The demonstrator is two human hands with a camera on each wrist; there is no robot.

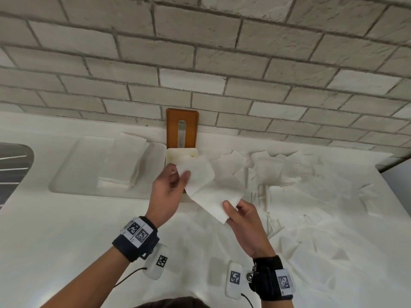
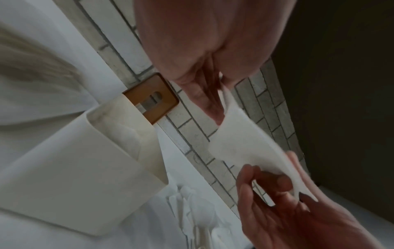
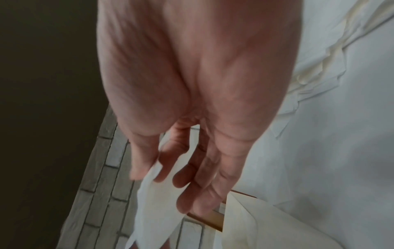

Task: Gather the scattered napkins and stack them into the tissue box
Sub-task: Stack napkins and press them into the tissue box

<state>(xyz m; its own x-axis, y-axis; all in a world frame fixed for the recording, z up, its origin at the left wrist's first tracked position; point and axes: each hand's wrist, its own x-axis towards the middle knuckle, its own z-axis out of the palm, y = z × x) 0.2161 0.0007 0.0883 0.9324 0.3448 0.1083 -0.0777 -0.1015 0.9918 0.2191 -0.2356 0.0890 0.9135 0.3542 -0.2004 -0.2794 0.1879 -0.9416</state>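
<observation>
Napkin, soft white paper with a limp fold, hangs stretched between my two hands above the counter: my left hand pinches its upper corner, my right hand pinches the lower edge. Just behind sits the cream, round-cornered tissue box, open-topped; its tan slotted lid leans on the rough brick wall. Crumpled napkins lie scattered right, though I can't count them

I see a white napkin, a cream tissue box with an orange-brown lid, pale grey brick wall, black wristbands with black-and-white square patterns.
</observation>
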